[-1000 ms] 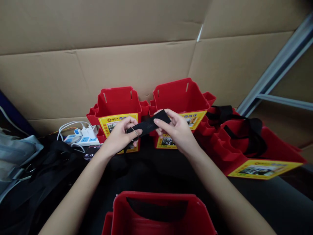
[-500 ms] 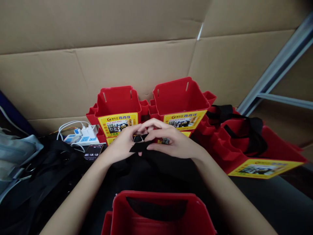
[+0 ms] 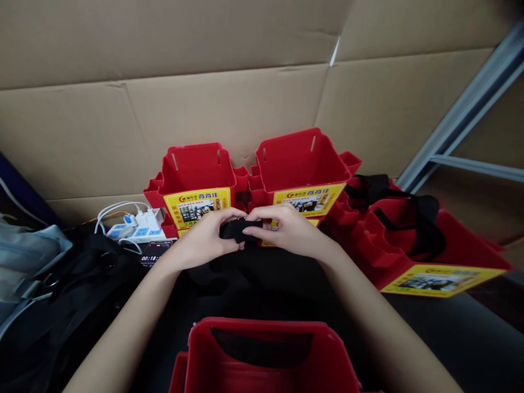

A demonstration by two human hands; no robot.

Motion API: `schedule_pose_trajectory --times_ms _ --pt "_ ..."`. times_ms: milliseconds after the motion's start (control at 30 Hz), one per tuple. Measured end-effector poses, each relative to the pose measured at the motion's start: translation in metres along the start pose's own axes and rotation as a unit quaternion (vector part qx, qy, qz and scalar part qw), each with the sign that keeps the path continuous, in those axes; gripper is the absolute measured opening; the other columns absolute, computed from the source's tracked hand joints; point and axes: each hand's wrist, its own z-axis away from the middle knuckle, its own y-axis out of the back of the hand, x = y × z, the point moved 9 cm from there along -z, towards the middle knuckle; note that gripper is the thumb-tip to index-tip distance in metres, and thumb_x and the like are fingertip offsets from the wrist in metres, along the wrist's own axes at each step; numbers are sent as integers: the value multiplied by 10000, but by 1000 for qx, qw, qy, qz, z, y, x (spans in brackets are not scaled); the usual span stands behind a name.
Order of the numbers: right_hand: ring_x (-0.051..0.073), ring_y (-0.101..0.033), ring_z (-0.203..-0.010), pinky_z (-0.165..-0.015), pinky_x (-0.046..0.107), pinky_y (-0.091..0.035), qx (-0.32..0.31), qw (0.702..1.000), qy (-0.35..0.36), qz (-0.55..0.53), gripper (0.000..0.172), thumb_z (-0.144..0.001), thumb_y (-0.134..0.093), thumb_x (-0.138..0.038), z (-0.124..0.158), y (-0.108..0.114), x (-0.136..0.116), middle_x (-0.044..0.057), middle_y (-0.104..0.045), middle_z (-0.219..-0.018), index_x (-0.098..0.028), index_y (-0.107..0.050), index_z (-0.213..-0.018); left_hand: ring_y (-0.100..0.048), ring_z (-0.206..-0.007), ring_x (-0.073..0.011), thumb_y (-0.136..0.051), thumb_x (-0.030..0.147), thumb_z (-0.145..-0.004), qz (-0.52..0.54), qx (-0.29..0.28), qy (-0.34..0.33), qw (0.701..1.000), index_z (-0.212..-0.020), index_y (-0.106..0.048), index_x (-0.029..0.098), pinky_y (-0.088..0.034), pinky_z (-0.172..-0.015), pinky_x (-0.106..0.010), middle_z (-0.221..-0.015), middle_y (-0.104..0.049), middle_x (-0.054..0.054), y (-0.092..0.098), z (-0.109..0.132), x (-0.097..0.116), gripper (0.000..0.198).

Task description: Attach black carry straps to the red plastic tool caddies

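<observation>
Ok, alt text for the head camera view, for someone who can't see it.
A person's left hand and right hand together pinch a short black strap. Behind them two open red bins with yellow labels stand against a cardboard wall, a third red bin nearest the camera.

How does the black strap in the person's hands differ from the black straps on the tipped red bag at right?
The black strap is pinched between the left hand and right hand, folded short; the loose straps lie untouched, draped in long loops over the tipped red bag. Both look like black webbing.
</observation>
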Motion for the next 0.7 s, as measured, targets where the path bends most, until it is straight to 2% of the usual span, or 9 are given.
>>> schedule_pose_trajectory --times_ms 100,200,233,300,400,467,567,633,700 --pt "88 -433 -561 -548 224 -340 51 998 -20 14 152 -767 -605 -329 -2 5 4 -24 -539 -649 -182 -604 -805 -573 -980 -194 -636 112 -675 -17 11 -5 1000 -1049 -573 181 -424 -911 -365 -1007 -628 -44 2 0 0 385" --pt "121 -508 -747 -645 239 -407 97 995 -10 -23 183 -700 -661 -243 -1 10 0 14 -561 -855 -184 -556 -838 -568 -1015 -199 -624 110 -694 -25 8 -17 1000 -1102 -567 199 -423 -928 -375 -1042 -628 -47 1 0 2 421" --pt "136 -525 -825 -689 251 -430 93 994 -7 -51 226 -694 -662 -221 -2 8 0 26 -563 -929 -189 -547 -886 -559 -1044 -203 -620 115 -703 -23 3 -24 999 -1115 -566 205 -419 -939 -378 -1060 -627 -49 0 0 4 425" --pt "144 -557 -883 -743 276 -467 45 991 -14 -123 300 -734 -619 -203 -2 -1 0 34 -576 -1005 -199 -530 -1020 -536 -1101 -210 -606 118 -720 -15 -5 -36 999 -1125 -571 218 -409 -961 -380 -1105 -620 -52 -3 0 7 419" --pt "100 -612 -704 -667 271 -528 -42 974 -56 -216 371 -808 -530 -213 0 -19 4 47 -581 -1105 -216 -497 -1178 -500 -1154 -207 -583 81 -717 -26 2 -43 999 -1128 -583 235 -367 -1007 -380 -1173 -593 -42 -2 1 9 439" --pt "80 -614 -619 -588 252 -550 -49 964 -83 -248 405 -815 -522 -225 1 -23 9 57 -569 -1156 -228 -488 -1218 -481 -1171 -202 -565 49 -707 -47 11 -45 998 -1142 -576 234 -336 -1030 -378 -1214 -565 -43 1 3 9 473" --pt "98 -630 -638 -546 227 -561 -19 956 -97 -277 397 -800 -543 -219 0 -23 11 48 -631 -1010 -196 -513 -1195 -471 -1169 -195 -521 40 -728 -65 28 -40 997 -1159 -562 216 -321 -1033 -377 -1222 -548 -60 7 5 9 467" --pt "108 -637 -654 -537 215 -561 -7 952 -101 -290 342 -787 -554 -206 -1 -24 9 31 -644 -885 -174 -548 -1127 -514 -1098 -191 -494 59 -760 -73 46 -37 996 -1130 -580 206 -362 -988 -374 -1146 -584 -67 12 5 9 407" --pt "109 -637 -647 -526 212 -558 11 951 -108 -290 266 -771 -565 -202 -2 -24 7 19 -634 -842 -168 -576 -1035 -564 -968 -182 -476 70 -780 -85 63 -42 993 -1070 -616 198 -419 -902 -358 -1014 -623 -61 15 5 11 347"
